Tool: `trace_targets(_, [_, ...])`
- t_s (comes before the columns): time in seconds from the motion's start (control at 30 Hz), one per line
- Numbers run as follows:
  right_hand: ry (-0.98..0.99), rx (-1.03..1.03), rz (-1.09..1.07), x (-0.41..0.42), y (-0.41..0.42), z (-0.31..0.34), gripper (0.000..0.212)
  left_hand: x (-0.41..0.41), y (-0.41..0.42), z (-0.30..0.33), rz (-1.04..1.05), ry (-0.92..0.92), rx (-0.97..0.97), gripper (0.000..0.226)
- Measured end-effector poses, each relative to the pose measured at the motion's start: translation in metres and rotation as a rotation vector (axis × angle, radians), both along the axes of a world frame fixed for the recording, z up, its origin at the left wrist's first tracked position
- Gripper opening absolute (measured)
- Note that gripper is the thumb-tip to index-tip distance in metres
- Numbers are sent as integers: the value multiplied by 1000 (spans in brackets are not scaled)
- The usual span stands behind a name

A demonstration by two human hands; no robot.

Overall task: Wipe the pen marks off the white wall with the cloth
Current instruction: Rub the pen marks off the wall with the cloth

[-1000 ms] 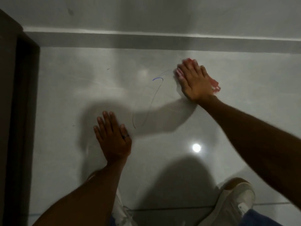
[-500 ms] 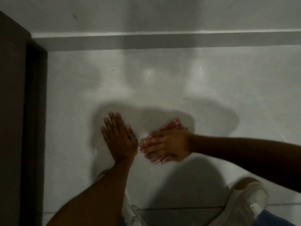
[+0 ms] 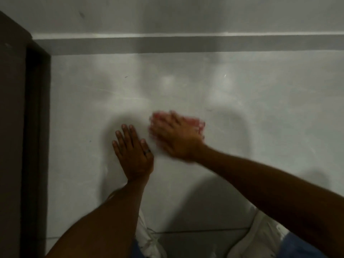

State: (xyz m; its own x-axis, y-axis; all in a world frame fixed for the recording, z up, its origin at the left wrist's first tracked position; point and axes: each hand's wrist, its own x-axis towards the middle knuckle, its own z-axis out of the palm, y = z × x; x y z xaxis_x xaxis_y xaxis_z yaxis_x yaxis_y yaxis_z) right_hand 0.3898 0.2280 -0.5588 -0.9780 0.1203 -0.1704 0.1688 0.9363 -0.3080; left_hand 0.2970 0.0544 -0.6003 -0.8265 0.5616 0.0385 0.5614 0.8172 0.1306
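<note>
wipe | my right hand (image 3: 178, 138) flat, pressing cloth (image 3: 197, 124) on wall (image 3: 260, 108) | left hand (image 3: 133, 153) splayed, bracing, empty | press evenly, overlap strokes

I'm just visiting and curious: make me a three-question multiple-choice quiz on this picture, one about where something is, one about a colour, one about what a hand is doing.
1. Where is the dark door frame?
A. left edge
B. right edge
C. top centre

2. What colour is the cloth?
A. blue
B. pinkish red
C. green

3. How is the left hand placed?
A. clenched in a fist
B. holding a pen
C. flat, fingers spread on the white surface

Answers:
1. A, the door frame runs down the left side.
2. B, the cloth shows pinkish red around the blurred right hand.
3. C, the left hand lies open on the surface, holding nothing.
</note>
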Motion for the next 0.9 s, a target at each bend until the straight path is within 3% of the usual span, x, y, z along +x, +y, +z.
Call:
trace_targets(0.13, [30, -115, 298, 106, -37, -7, 60, 0, 1, 1, 3, -28, 10, 59])
trace_targets(0.3, [57, -137, 466, 152, 12, -11, 50, 1, 2, 4, 3, -36, 7, 60])
trace_targets(0.53, [13, 116, -74, 109, 94, -10, 57, 1, 3, 3, 21, -57, -1, 60])
trace_targets(0.73, [-33, -18, -598, 44, 131, 4, 64, 1, 6, 7, 16, -41, 6, 59])
trace_targets(0.8, [-119, -43, -718, 34, 114, 8, 68, 1, 5, 15, -1, -114, -78, 60])
trace_targets(0.9, [-282, -127, -718, 39, 69, 29, 69, -14, 4, 46, -86, -354, -262, 66])
